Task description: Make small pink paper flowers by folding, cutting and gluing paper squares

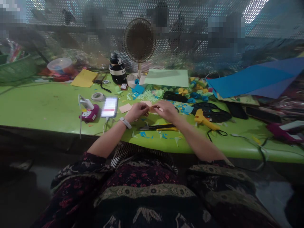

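Left hand and right hand both pinch small peach paper over green desk; yellow glue gun at right, phone at left.

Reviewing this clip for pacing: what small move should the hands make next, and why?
Probably a small fold in the peach paper: the left hand and right hand both pinch it from opposite sides, so it seems steady enough to crease.
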